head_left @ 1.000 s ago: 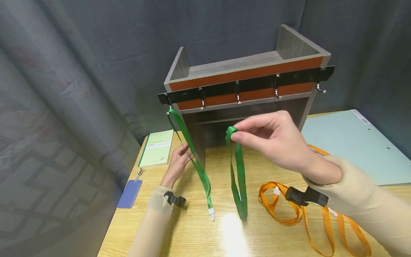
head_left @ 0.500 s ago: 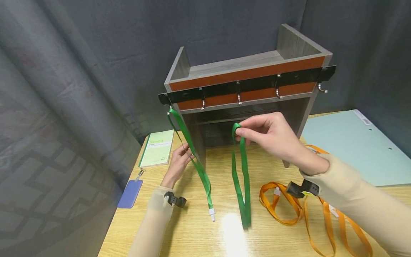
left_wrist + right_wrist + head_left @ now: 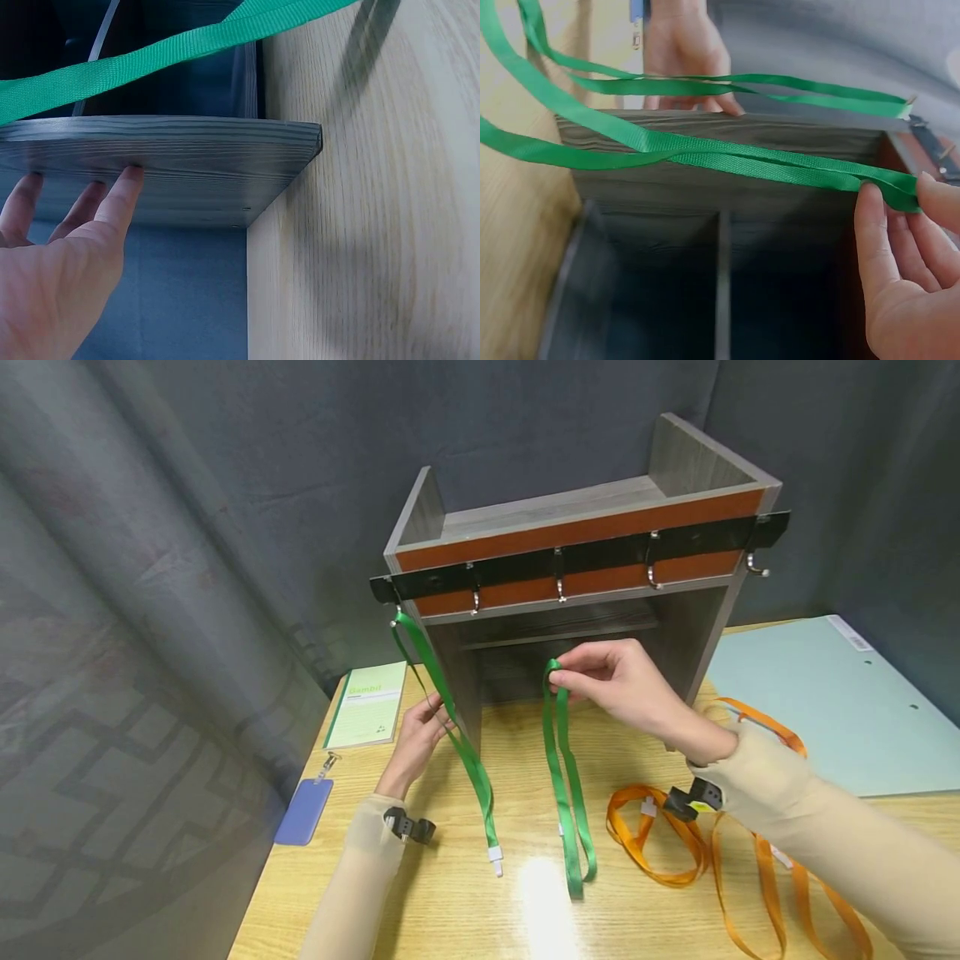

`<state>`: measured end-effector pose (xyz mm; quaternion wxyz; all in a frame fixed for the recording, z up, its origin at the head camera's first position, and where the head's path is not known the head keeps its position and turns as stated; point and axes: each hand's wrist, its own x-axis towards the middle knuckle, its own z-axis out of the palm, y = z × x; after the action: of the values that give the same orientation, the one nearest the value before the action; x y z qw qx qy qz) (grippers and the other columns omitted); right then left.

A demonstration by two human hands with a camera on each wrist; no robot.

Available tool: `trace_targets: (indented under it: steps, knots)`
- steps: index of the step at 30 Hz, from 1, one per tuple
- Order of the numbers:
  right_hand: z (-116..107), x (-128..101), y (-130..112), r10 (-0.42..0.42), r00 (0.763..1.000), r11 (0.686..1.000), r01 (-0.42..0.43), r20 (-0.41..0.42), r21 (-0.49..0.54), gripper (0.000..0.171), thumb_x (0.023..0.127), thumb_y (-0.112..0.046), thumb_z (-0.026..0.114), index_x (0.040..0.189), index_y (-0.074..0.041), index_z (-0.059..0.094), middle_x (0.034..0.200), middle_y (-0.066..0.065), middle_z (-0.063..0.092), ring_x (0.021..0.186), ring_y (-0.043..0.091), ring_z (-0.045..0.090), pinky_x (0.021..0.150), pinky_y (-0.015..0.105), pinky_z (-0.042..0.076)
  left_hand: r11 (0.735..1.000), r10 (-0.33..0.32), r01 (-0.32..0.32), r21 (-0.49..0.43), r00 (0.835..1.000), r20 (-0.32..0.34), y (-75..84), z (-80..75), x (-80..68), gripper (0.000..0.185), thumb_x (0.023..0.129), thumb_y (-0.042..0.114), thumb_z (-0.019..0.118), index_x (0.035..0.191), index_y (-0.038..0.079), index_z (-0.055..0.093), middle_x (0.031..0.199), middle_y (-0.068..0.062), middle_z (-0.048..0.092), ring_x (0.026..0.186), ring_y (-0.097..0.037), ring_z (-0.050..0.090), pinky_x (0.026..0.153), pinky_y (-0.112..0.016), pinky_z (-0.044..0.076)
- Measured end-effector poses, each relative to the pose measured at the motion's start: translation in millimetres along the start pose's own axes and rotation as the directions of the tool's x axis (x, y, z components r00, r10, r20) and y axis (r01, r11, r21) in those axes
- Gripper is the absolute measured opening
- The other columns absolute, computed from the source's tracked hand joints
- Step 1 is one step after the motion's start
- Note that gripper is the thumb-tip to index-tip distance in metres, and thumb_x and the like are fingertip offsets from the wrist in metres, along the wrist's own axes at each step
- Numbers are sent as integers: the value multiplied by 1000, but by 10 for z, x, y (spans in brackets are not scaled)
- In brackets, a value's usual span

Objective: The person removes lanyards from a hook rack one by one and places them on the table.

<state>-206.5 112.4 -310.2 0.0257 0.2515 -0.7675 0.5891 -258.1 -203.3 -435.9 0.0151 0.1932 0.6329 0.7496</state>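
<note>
In the head view my right hand [image 3: 618,685] pinches a green lanyard [image 3: 567,793] near its top, below the hook rail [image 3: 517,566]. The lanyard's loop hangs down in front of the wooden shelf unit [image 3: 712,618]. A second green lanyard [image 3: 472,768] hangs from the leftmost hook, with a white clip at its lower end. My left hand [image 3: 417,739] is at the unit's left side, behind that hanging lanyard. In the left wrist view, the fingertips [image 3: 129,180] of that hand rest against the side panel [image 3: 202,161], with the fingers extended.
Several orange lanyards [image 3: 678,881] lie on the table at right, near a pale blue folder [image 3: 825,702]. A green notebook [image 3: 367,706] and a blue badge holder [image 3: 303,812] lie at left. Metal hooks [image 3: 560,589] line the rail.
My right hand has shifted slightly right and then lower, carrying the green lanyard with it, and the lanyard's loop has swung and twisted. The left hand stays against the unit's side.
</note>
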Motion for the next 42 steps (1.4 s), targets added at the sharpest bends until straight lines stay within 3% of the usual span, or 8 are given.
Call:
trace_targets:
  steps: [8,13,19,25,31,42]
  knots:
    - [15,-87,188,28,999,996,-27,14,-87,18,89,-15,70,101,-3,71,89,7,70,75,20,68,61,31,54,1000,-3,3,6,1000,7,16,12,-6,46,98,12,55,136,-10,43,133,-19,49,110,-21,53,89,-33,48]
    - [51,-148,279,40,999,996,-37,35,-80,15,88,-14,71,98,-4,72,91,4,70,79,19,68,69,30,55,1000,-4,4,-1,1000,0,40,24,-8,44,99,7,52,137,-11,41,135,-22,47,109,-19,53,88,-32,48]
    - [91,-232,364,61,996,995,-55,67,-81,15,87,-13,71,98,-3,72,90,2,70,77,17,67,69,31,55,1000,-5,5,7,1000,1,38,25,-11,41,100,0,45,138,-12,38,136,-23,46,108,-17,53,87,-31,48]
    - [134,-343,443,69,993,995,-61,93,-83,16,87,-12,72,98,-1,72,89,1,70,77,17,67,68,30,56,1000,11,-11,-11,1000,-3,29,24,-21,44,98,7,53,136,-12,42,129,-13,53,106,-16,54,85,-30,48]
    - [173,-479,512,88,990,994,-80,112,-74,17,87,-12,71,99,-1,71,90,1,70,77,17,67,68,30,56,1000,19,-19,-6,1000,9,1,12,-9,44,98,11,55,136,-8,45,134,-18,49,111,-21,53,89,-33,48]
    - [326,-707,703,92,979,995,-82,180,-62,15,87,-14,72,97,-3,72,90,0,70,78,17,67,68,29,55,1000,9,-9,-9,1000,-3,1,16,-18,43,98,9,54,135,-10,44,129,-16,52,105,-17,55,86,-30,48]
